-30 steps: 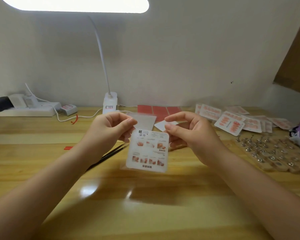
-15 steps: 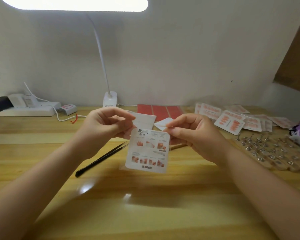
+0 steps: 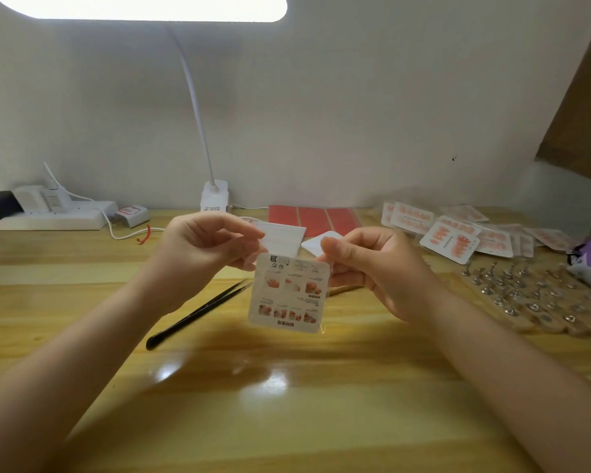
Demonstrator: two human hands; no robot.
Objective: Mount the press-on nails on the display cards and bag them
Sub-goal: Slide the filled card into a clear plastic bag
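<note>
Overhead, both hands pinch a display card (image 3: 289, 292), printing illegibly small.

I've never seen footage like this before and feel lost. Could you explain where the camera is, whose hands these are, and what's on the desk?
The camera sits on a person's head, looking down at their bare hands. The left hand and right hand pinch the top of a printed card, seemingly inside a clear bag, above the wooden desk. On the desk lie black tweezers, finished nail cards, red sheets, small metal stands and a lamp base.
</note>
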